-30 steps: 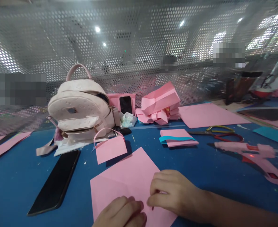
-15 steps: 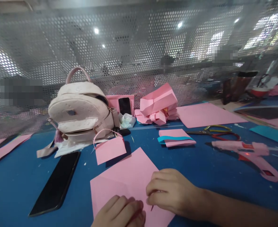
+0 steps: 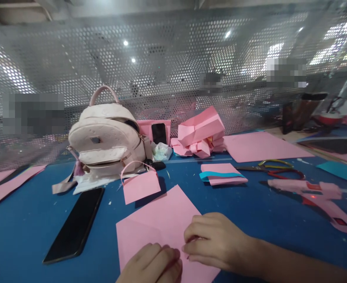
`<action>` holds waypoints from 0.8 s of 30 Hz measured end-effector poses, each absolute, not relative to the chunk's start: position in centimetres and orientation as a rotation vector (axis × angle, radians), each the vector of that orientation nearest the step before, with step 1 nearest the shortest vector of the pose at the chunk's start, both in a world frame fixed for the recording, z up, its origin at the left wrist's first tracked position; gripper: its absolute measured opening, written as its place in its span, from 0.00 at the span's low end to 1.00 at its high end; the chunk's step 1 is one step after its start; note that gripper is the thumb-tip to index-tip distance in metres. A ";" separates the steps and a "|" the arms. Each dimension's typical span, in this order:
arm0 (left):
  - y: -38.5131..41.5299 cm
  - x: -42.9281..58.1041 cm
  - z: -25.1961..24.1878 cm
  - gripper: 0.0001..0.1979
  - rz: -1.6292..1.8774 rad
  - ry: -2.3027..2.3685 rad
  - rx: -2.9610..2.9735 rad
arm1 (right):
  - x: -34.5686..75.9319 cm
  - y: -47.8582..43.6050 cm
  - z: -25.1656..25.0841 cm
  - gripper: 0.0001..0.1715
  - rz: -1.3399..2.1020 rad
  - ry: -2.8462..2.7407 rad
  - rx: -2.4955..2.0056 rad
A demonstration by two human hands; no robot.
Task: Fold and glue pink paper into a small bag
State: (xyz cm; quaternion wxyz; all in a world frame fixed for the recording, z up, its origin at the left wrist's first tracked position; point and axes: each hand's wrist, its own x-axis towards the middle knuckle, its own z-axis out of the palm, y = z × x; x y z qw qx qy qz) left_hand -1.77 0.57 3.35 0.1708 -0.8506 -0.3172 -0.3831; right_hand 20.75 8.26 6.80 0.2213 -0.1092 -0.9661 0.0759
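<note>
A pink paper sheet (image 3: 158,224) lies on the blue table (image 3: 250,208) right in front of me. My left hand (image 3: 152,265) rests curled on its near edge, fingers folded and pressing the paper. My right hand (image 3: 214,239) lies on the sheet beside it, fingers curled and pinched together at the fold. Whether a small tool is in the right fingers I cannot make out.
A pink backpack (image 3: 107,137) stands at the back left, a black phone (image 3: 74,226) before it. A small pink paper bag (image 3: 140,184), folded pink papers (image 3: 201,131), a pink-and-teal piece (image 3: 222,173), scissors (image 3: 272,167) and a pink glue gun (image 3: 314,196) lie around. A perforated screen (image 3: 173,67) closes the back.
Both hands stay on the pink sheet; the right fingers have drawn slightly closer to the left hand. The view has shifted a little.
</note>
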 end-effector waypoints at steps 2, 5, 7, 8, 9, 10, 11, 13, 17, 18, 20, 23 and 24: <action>0.6 -1.8 3.1 0.12 -1.063 -0.914 -2.429 | 20.8 8.3 6.8 0.15 0.233 -2.681 -0.297; 0.5 -2.0 3.0 0.13 -1.016 -0.919 -2.448 | 20.9 8.5 6.8 0.13 0.274 -2.686 -0.294; 0.5 -2.1 3.0 0.14 -0.994 -0.906 -2.460 | 20.8 8.6 6.8 0.13 0.296 -2.689 -0.288; 0.5 -2.1 3.1 0.14 -0.994 -0.896 -2.468 | 20.7 8.6 6.8 0.13 0.303 -2.689 -0.282; 0.5 -2.2 3.3 0.15 -1.002 -0.888 -2.478 | 20.7 8.7 6.8 0.14 0.308 -2.688 -0.272; 0.5 -2.2 3.6 0.15 -1.010 -0.876 -2.489 | 20.6 8.7 6.9 0.15 0.310 -2.687 -0.263; 0.6 -2.2 3.9 0.15 -1.007 -0.864 -2.504 | 20.6 8.7 7.0 0.16 0.313 -2.685 -0.253; 0.6 -2.3 4.7 0.15 -0.961 -0.836 -2.537 | 20.5 8.8 7.1 0.17 0.314 -2.684 -0.238; 0.8 -2.3 5.1 0.16 -0.920 -0.826 -2.531 | 20.4 8.7 7.3 0.19 0.324 -2.697 -0.232; 0.8 -2.3 4.9 0.16 -0.949 -0.826 -2.515 | 20.4 8.7 7.3 0.19 0.330 -2.700 -0.230; 0.9 -2.2 4.4 0.16 -0.989 -0.828 -2.492 | 20.4 8.7 7.2 0.18 0.342 -2.706 -0.225; 0.8 -2.1 4.2 0.16 -0.988 -0.837 -2.490 | 20.4 8.7 7.1 0.19 0.359 -2.722 -0.219; 0.7 -2.1 4.4 0.16 -0.976 -0.841 -2.496 | 20.3 8.7 7.1 0.19 0.367 -2.729 -0.220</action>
